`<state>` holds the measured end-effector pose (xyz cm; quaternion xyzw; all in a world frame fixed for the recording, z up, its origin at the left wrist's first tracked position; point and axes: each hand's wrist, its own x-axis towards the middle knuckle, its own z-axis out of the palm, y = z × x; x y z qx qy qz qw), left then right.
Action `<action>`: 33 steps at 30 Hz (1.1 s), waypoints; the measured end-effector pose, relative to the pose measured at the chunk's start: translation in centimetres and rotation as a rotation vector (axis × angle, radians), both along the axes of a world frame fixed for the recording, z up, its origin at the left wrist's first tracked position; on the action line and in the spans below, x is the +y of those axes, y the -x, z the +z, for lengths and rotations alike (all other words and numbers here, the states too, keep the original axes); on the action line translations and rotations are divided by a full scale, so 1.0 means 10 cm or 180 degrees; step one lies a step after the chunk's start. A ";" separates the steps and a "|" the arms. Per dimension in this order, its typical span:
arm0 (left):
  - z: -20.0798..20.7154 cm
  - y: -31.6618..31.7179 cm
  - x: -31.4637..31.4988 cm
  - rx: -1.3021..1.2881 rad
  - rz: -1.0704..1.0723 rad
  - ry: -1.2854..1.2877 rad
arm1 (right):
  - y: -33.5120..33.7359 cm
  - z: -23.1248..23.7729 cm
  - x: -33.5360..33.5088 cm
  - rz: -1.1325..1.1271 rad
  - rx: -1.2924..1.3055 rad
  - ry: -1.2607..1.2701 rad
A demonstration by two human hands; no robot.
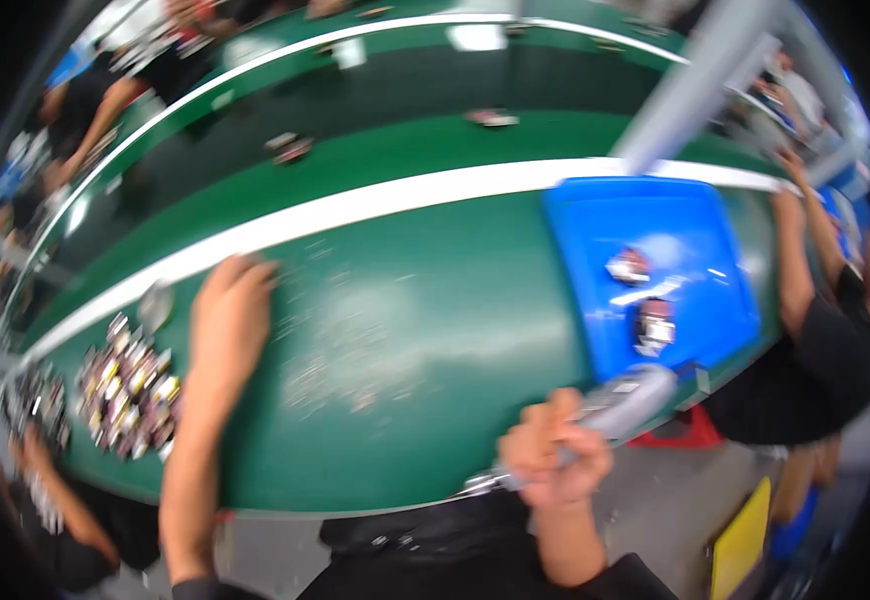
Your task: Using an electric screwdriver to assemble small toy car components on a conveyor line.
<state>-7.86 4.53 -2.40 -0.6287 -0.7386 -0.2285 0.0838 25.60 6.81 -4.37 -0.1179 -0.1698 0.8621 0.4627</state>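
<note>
In the head view, a grey power tool (623, 400) is being gripped by the right hand (555, 452), the fingers clamped together round its handle near the bench's near edge. The tool is being held level, its head pointed right toward the blue tray (595, 215), seemingly so that it is kept ready just beside the parts lying there. Two small dark parts (645, 300) are being kept inside the tray, well apart from the pile on the left, probably so that the two lots are not mixed.

The left hand (230, 315) is being rested flat on the green bench (425, 330), fingers together and stretched toward the white stripe (375, 205); nothing is being held in it, and it appears to be placed there for support. Just left of that forearm, a heap of small parts (127, 385) is being kept within easy reach. The picture is being blurred by motion, so finer detail cannot be told.

At the right edge, another person's arm (795, 265) is being laid beside the tray.
</note>
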 end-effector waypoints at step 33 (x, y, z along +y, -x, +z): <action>0.32 -1.05 -0.99 -0.0800 -0.0468 0.0049 | 0.17 0.09 -0.05 0.0081 0.0165 -0.0003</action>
